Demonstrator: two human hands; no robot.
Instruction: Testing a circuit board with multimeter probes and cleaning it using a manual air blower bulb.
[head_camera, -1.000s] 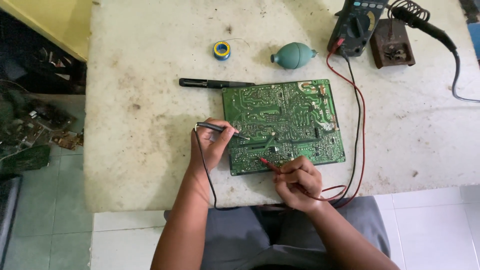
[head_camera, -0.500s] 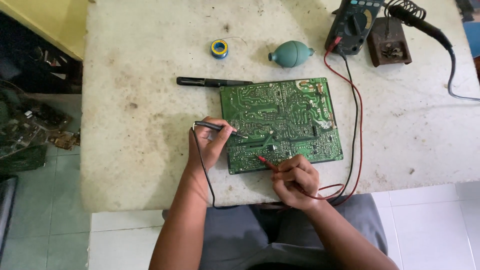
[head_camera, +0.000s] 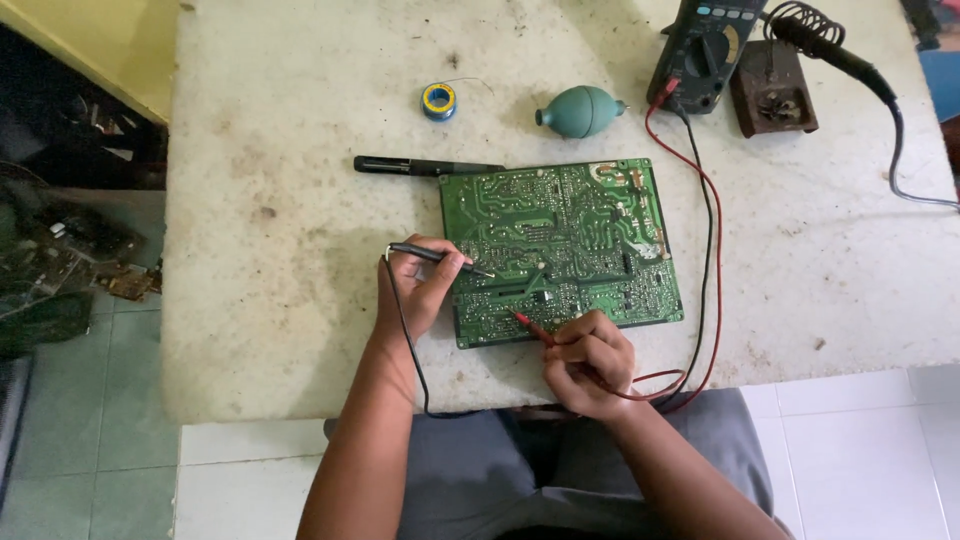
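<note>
Green circuit board, solder side up, lying flat on a worn, stained pale tabletop, between and just beyond the person's two hands. Left hand, fingers curled closed around a black test probe held pencil-fashion; the probe's metal tip touches the board's left edge, just right of the fingertips; its black lead runs back along the wrist and off the tabletop's near edge. Right hand, closed in a loose fist around a red test probe; the tip points up and left of the knuckles and meets the board near its lower edge. The red lead loops out from under the right hand, curves right of it and runs up beside a second black lead to a dark multimeter standing far beyond the right hand at the tabletop's back edge. Just right of the meter: a brown soldering-iron stand with a coiled holder and a black iron resting in it, its cord trailing right. Beyond the left hand, touching the board's upper left corner: a slim black pen-shaped tool. Farther beyond: a small spool of solder wire with a blue and yellow rim, and to its right a teal rubber blower bulb.
</note>
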